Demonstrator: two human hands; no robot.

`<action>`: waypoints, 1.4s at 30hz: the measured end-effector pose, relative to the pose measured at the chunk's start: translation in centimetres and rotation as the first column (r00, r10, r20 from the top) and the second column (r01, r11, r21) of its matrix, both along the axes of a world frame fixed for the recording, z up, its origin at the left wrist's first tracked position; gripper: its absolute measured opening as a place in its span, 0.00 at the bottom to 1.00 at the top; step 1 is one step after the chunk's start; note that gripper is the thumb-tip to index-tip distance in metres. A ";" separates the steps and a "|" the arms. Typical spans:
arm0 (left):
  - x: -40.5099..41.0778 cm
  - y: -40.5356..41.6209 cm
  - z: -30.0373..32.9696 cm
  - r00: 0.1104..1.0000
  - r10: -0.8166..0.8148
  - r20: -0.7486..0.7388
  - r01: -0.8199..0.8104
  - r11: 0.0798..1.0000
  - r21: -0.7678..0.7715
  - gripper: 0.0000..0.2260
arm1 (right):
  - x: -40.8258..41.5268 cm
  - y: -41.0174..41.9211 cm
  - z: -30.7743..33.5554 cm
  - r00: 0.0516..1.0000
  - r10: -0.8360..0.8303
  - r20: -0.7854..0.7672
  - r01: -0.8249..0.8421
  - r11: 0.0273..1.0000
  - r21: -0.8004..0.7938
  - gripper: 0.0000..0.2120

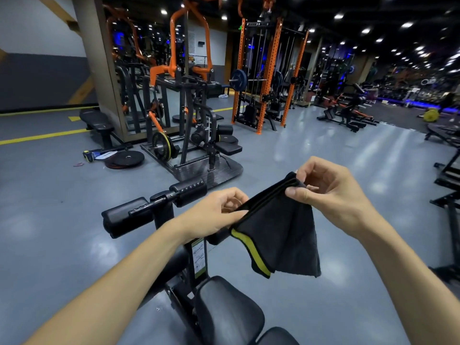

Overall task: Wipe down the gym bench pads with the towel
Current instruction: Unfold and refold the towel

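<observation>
Black vinyl fills the bottom edge of the view: the seat pad [229, 312] of the gym bench, with a second pad [276, 337] cut off by the frame just below and to its right. From the seat's far end the bench's upright post [199, 255] rises, bearing a white and green label, and it carries two black foam rollers: one roller [124, 217] sticking out to the left, another [189, 190] further back.

Above the seat and post, both hands hold the towel [278, 235] in the air, clear of every pad. It is dark grey, folded, with a yellow-green band along its lower left edge. The left hand [214, 215] has its fingers curled around the towel's left end. The right hand [326, 192] pinches the upper folded corner between thumb and fingertips, so the cloth hangs down in a loose point between the two forearms.

Grey glossy floor [336, 150] spreads open to the right of the bench and ahead. To the left the floor is also bare up to a stack of weight plates [124, 159] lying flat. Beyond the rollers stands a black and orange plate-loaded machine [189, 115] on a dark base. Further back is an orange power rack [268, 75] with a loaded barbell. A flat bench [97, 123] sits beside a pillar at far left, near yellow floor lines. Dark frames of other equipment [448, 185] crowd the right edge.
</observation>
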State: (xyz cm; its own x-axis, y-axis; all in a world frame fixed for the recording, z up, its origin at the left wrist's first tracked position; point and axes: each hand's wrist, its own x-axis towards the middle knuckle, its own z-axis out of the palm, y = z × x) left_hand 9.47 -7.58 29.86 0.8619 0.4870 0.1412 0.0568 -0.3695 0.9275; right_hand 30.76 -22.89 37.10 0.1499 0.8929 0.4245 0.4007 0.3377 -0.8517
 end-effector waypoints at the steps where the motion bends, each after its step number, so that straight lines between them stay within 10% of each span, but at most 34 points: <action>1: 0.2 0.2 -0.2 1.000 -0.014 0.000 0.014 1.000 0.026 0.09 | 0.4 0.0 0.0 1.000 0.025 -0.001 -0.025 0.999 -0.021 0.13; 19: 2.1 0.2 -1.4 0.983 -0.184 0.001 0.183 0.975 -0.127 0.08 | 2.5 1.9 -1.9 0.998 0.047 -0.044 -0.052 0.992 -0.114 0.15; 30: 2.7 0.1 -2.6 0.993 -0.025 0.115 0.027 0.999 -0.017 0.07 | 2.6 2.1 -1.7 0.991 0.061 -0.121 -0.072 0.993 -0.090 0.09; 42: 3.4 -1.9 -3.7 0.990 -0.060 0.126 0.052 0.996 0.068 0.08 | 2.4 1.9 -1.2 0.956 -0.012 0.293 0.060 0.986 -0.155 0.18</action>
